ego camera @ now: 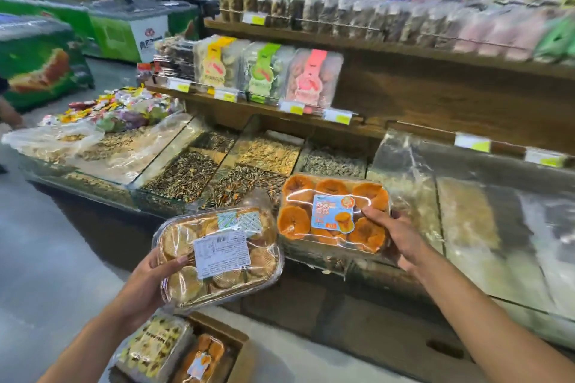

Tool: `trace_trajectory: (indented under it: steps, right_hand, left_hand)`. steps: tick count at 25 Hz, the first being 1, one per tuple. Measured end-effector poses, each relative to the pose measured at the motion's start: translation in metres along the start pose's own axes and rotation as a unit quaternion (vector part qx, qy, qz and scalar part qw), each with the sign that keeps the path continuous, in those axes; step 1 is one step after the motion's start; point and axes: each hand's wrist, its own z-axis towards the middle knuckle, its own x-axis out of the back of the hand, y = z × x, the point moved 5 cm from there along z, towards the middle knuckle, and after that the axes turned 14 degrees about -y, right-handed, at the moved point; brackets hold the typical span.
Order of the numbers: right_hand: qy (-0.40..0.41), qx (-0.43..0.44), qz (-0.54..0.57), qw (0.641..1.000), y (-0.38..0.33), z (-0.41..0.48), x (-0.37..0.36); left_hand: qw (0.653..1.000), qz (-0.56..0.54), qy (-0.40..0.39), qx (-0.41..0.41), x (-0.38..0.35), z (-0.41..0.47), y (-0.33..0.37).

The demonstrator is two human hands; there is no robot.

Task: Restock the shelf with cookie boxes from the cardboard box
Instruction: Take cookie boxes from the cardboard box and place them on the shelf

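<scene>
The left hand (pixel 146 280) is gripping, thumb on top, a clear rigid plastic tray of pale tan ridged round cookies (pixel 217 255) bearing a white printed label; the right hand (pixel 401 236) is gripping, by its right edge, a clear plastic tray of glossy orange round cookies (pixel 329 214) bearing a blue label; both trays are hanging in the air before the glass-fronted bulk seed bins (pixel 217 165), above the brown cardboard box (pixel 242 354) on the floor; that box is holding at least a yellow-patterned pack (pixel 152 348) and an orange pack (pixel 202 357); the dark wooden shelf (pixel 264 107) is carrying upright packs at its left and showing bare wood at its right; restocking is judged partway done, these trays and the box's remainder awaiting shelving.
</scene>
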Motion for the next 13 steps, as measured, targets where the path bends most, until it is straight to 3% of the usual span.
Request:
trace_trajectory:
  steps: [6,13]
  right_hand:
    - [0.109,0.039,0.034,0.993,-0.023,-0.125,0.181]
    - [0.204,0.083,0.07,0.973,-0.037,-0.238,0.333]
  left_hand:
    - [0.997,0.01,-0.074,0.022,-0.193,0.047,-0.024]
    - [0.986,0.045,-0.153,0.049,-0.381,0.11,-0.045]
